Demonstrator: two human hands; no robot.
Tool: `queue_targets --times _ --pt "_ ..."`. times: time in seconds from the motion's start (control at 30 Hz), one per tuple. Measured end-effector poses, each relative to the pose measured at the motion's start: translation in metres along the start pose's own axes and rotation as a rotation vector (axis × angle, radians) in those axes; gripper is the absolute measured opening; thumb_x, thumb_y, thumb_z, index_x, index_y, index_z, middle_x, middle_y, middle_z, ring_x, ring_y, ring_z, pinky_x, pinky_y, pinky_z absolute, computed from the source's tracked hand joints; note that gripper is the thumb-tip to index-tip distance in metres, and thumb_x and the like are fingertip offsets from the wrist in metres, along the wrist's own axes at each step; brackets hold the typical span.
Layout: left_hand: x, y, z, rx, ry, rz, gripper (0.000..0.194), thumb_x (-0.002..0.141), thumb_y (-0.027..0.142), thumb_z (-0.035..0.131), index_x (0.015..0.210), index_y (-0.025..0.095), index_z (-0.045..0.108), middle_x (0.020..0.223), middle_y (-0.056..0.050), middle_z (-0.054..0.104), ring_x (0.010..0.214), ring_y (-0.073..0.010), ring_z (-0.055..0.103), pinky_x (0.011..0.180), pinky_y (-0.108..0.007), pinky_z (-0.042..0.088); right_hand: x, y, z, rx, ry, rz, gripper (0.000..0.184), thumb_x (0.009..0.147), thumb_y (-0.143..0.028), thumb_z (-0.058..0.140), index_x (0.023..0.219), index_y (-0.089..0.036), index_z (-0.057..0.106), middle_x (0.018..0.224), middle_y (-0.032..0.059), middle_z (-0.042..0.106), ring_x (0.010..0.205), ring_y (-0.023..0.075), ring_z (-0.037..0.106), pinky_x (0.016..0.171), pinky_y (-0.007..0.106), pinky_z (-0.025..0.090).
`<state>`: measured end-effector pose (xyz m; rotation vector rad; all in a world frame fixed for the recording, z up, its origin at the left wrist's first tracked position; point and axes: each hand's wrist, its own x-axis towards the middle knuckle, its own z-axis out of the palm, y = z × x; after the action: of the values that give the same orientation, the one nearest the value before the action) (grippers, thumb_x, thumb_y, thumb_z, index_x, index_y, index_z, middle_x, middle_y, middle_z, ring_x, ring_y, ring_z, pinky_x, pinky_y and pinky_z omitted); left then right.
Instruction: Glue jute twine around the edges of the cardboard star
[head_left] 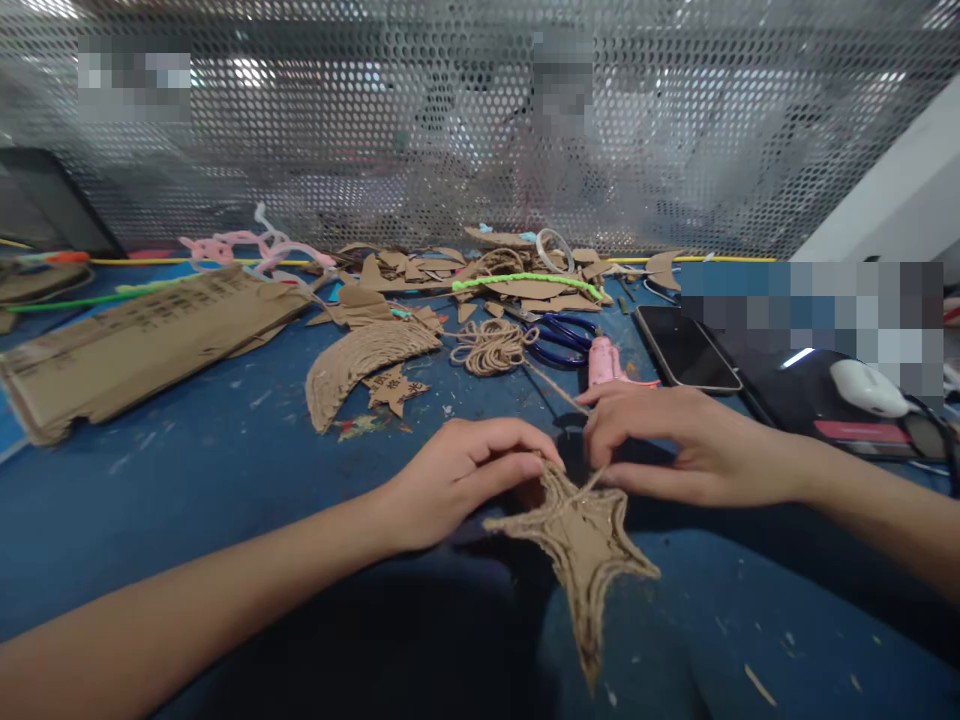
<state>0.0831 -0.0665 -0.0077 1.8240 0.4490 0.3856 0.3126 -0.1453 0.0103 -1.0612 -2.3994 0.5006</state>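
Observation:
A cardboard star (589,535) edged with rows of brown twine lies tilted near the front of the blue table. My left hand (465,475) pinches the star's upper point between thumb and fingers. Just right of it, my right hand (667,440) is closed on the twine (555,385), which runs back to a loose coil (491,347). A short end of the twine crosses the star's upper part below my right fingertips. Behind my right hand stands a pink glue gun (602,362), partly hidden by the fingers.
Blue-handled scissors (559,338) lie beside the coil. A twine-covered crescent (367,365) and a small cardboard star (395,389) are left of it. Cardboard scraps (420,265) line the perforated metal screen (337,130). At right lie a phone (686,348) and a white mouse (870,388).

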Motion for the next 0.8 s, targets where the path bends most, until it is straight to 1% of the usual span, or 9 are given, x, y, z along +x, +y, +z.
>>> queue_targets --times 0.03,0.1,0.17,0.23,0.3,0.47,0.57,0.67,0.8 --pt "0.0 0.0 0.0 0.04 0.005 0.015 0.016 0.089 0.027 0.053 0.087 0.02 0.067 0.076 0.0 0.07 0.071 -0.0115 0.065 0.068 -0.019 0.05 0.0 -0.001 -0.002 -0.01 0.01 0.02 0.008 0.088 -0.017 0.054 0.086 -0.02 0.061 0.079 -0.0019 0.067 0.078 0.0106 0.062 0.09 0.03 0.047" --pt "-0.001 -0.001 -0.001 0.091 0.041 0.024 0.016 0.09 0.026 0.052 0.089 0.02 0.066 0.077 0.001 0.07 0.07 -0.01 0.066 0.068 -0.017 0.05 0.002 -0.004 -0.004 -0.024 0.058 0.046 0.009 0.086 -0.015 0.055 0.084 -0.02 0.062 0.077 -0.0014 0.067 0.074 0.0108 0.06 0.076 0.026 0.047" --pt "-0.001 -0.002 -0.002 0.136 0.091 0.013 0.015 0.091 0.026 0.051 0.09 0.02 0.065 0.077 0.003 0.07 0.069 -0.0085 0.065 0.066 -0.016 0.049 0.003 -0.008 -0.004 -0.021 0.09 0.068 0.008 0.084 -0.014 0.056 0.081 -0.019 0.062 0.075 -0.001 0.067 0.071 0.0104 0.06 0.071 0.024 0.045" --pt "-0.002 -0.003 -0.003 0.193 0.108 0.011 0.015 0.091 0.025 0.051 0.091 0.021 0.065 0.075 0.004 0.07 0.067 -0.0074 0.065 0.065 -0.014 0.048 0.004 -0.012 -0.002 -0.009 0.098 0.105 0.008 0.083 -0.014 0.057 0.079 -0.018 0.062 0.074 -0.001 0.066 0.069 0.0097 0.059 0.072 0.023 0.044" --pt "-0.005 -0.005 -0.004 0.288 0.093 0.032 0.014 0.09 0.023 0.052 0.092 0.022 0.066 0.076 0.005 0.071 0.068 -0.0067 0.065 0.064 -0.014 0.047 0.005 -0.016 0.002 0.002 0.089 0.144 0.009 0.083 -0.013 0.056 0.076 -0.018 0.061 0.072 -0.0012 0.065 0.068 0.0092 0.058 0.071 0.023 0.043" --pt "-0.015 -0.009 -0.002 0.586 0.069 0.21 0.012 0.085 0.014 0.057 0.088 0.019 0.067 0.08 0.003 0.069 0.073 -0.0081 0.062 0.069 -0.017 0.045 0.004 -0.019 0.014 -0.036 0.005 0.161 0.01 0.084 -0.012 0.055 0.077 -0.017 0.061 0.073 -0.0001 0.063 0.069 0.0101 0.055 0.072 0.024 0.043" --pt "-0.019 -0.01 -0.001 0.666 0.0 0.289 0.013 0.086 0.014 0.053 0.088 0.017 0.066 0.079 0.0 0.067 0.074 -0.0099 0.06 0.07 -0.02 0.045 0.001 -0.018 0.019 -0.058 -0.026 0.14 0.011 0.086 -0.013 0.053 0.082 -0.016 0.063 0.082 0.0029 0.063 0.076 0.0117 0.057 0.074 0.025 0.043" --pt "-0.019 -0.011 -0.001 0.728 -0.049 0.317 0.014 0.087 0.015 0.052 0.087 0.017 0.066 0.079 -0.001 0.065 0.075 -0.0118 0.058 0.07 -0.023 0.044 0.0 -0.017 0.02 -0.072 -0.022 0.132 0.013 0.086 -0.012 0.052 0.084 -0.016 0.064 0.088 0.0046 0.063 0.081 0.0119 0.057 0.076 0.025 0.044" --pt "-0.018 -0.011 0.0 0.794 -0.083 0.335 0.015 0.087 0.015 0.05 0.088 0.017 0.064 0.082 -0.002 0.065 0.078 -0.014 0.058 0.073 -0.026 0.045 0.0 -0.017 0.021 -0.117 -0.043 0.121 0.015 0.087 -0.012 0.051 0.085 -0.016 0.065 0.089 0.0051 0.063 0.081 0.0128 0.057 0.077 0.026 0.045"
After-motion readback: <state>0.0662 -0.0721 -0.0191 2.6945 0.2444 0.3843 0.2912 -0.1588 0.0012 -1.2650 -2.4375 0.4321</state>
